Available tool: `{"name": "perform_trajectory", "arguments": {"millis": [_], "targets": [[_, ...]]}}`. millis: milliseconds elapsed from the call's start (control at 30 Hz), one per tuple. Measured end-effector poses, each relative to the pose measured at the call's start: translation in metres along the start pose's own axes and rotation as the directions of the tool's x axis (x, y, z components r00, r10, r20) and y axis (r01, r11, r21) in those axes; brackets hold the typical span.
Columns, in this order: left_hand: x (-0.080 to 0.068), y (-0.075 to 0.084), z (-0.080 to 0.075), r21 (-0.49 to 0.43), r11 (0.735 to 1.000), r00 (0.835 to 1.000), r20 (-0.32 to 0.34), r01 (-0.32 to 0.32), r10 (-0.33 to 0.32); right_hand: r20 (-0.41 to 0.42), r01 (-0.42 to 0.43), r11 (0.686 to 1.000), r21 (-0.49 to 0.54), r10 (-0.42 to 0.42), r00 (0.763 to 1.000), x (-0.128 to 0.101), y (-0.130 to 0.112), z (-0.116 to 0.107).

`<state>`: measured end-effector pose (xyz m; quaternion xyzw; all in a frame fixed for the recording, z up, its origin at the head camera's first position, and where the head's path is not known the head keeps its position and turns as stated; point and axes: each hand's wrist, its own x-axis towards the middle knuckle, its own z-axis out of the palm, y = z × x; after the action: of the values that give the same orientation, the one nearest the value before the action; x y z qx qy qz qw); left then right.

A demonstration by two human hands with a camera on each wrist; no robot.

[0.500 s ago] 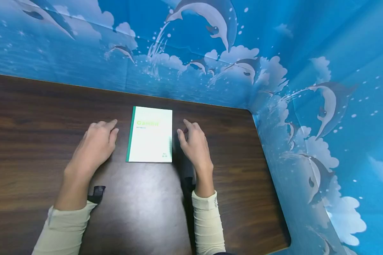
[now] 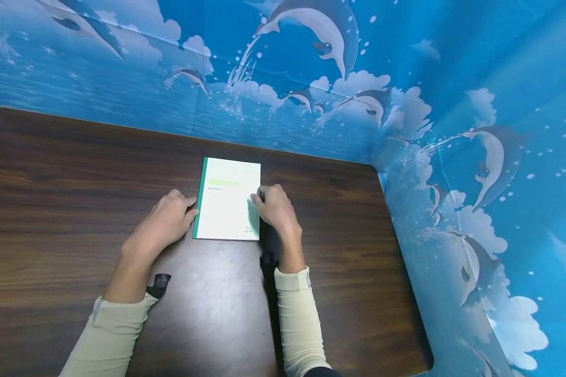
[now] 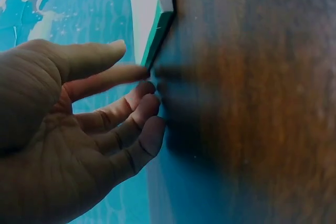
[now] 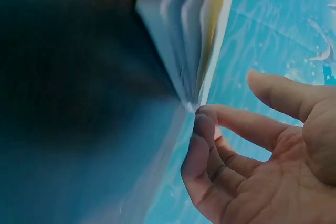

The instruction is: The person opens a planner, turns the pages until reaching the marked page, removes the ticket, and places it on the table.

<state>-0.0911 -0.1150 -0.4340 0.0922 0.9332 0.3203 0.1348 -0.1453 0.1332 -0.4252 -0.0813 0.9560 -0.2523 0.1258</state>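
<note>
A closed notebook with a pale cover and a green spine lies flat on the dark wooden table. At its spine is my left hand, index fingertip right by the green edge and thumb raised apart in the left wrist view. My right hand is at the opposite side. In the right wrist view its index fingertip meets the corner of the page edges, with the thumb held off the cover. The other fingers of both hands bend loosely.
The brown wood-grain table ends at the back and right against a blue curtain printed with dolphins and clouds. A black strap piece sits at the left wrist, and dark gear lies beside the right forearm.
Both hands have moved inward to the notebook's sides, the left one rightward and the right one leftward. The notebook lies as before, with the view shifted slightly.
</note>
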Motion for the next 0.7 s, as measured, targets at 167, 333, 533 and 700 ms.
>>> {"name": "perform_trajectory", "arguments": {"millis": [167, 333, 533, 700], "targets": [[0.002, 0.002, 0.004, 0.016, 0.999, 0.999, -0.010, -0.033, 0.033, -0.020, -0.062, 0.997, -0.040, 0.062, 0.998, -0.001, -0.003, 0.001], [0.003, 0.002, 0.004, 0.016, 1.000, 0.999, -0.030, -0.017, 0.018, -0.001, -0.162, 0.986, -0.036, 0.162, 0.987, -0.001, -0.004, 0.000], [0.002, 0.002, 0.006, 0.032, 0.999, 1.000, -0.023, 0.014, -0.014, -0.045, -0.124, 0.990, -0.062, 0.121, 0.992, -0.001, -0.009, 0.002], [0.003, 0.001, 0.008, 0.056, 0.998, 0.999, -0.025, 0.030, -0.028, -0.131, -0.073, 0.997, 0.033, 0.076, 0.988, -0.005, -0.016, -0.002]]}}
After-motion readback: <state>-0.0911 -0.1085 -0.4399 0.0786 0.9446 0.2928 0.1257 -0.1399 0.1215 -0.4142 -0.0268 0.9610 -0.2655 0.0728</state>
